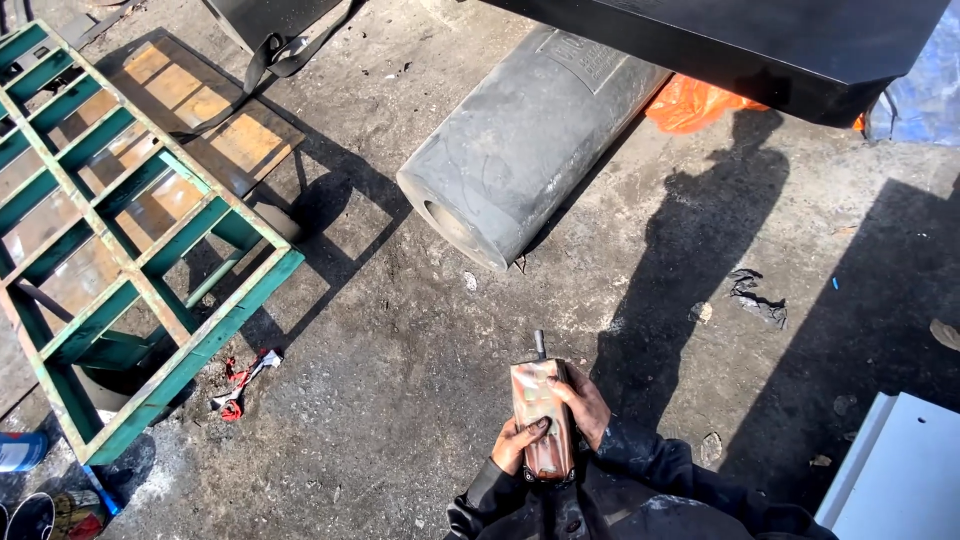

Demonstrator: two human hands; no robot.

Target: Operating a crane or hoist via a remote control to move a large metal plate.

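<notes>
Left hand (517,443) clasped the lower side of a worn handheld remote (541,418), thumb pressed on its face, right hand (583,402) wrapped its opposite edge, grey cylinder (525,140) well ahead

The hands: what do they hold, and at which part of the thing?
Both hold one reddish box-shaped handset with a short black stub on top. The left hand grips its lower left side, thumb on the face; the right hand wraps its right edge.

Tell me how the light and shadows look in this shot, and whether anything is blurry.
Head view: hard sunlight, sharp focus throughout. The green metal frame throws a crisp grid shadow on the concrete ground; a person's shadow falls beyond the handheld controller, gripped by the left hand and right hand. Edges bow slightly.
</notes>
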